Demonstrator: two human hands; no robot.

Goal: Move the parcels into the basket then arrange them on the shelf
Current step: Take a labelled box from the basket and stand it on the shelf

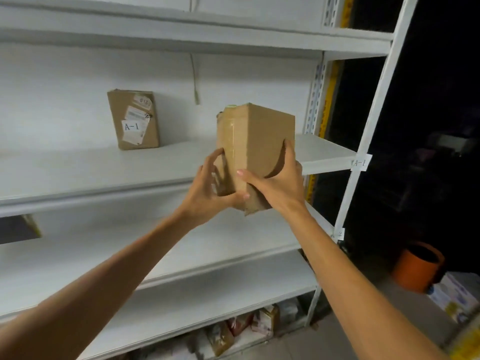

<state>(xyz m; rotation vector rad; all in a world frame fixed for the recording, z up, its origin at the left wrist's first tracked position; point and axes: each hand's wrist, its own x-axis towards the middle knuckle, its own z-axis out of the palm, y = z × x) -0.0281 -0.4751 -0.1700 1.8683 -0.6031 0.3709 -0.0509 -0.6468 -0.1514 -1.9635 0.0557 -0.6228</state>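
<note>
Both hands hold a brown cardboard parcel up in front of the white shelf board tagged A-L. My left hand grips its taped left face and lower edge. My right hand curls round its right face and front corner. The parcel stands upright, its lower end below the board's front edge. A second cardboard parcel with white labels, one marked A-L, leans against the back wall on the same board, to the left. No basket is in view.
White shelving has more boards above and below. Several parcels lie on the floor under the lowest board. An orange bucket and a printed box stand to the right. A white upright frames the shelf's right end.
</note>
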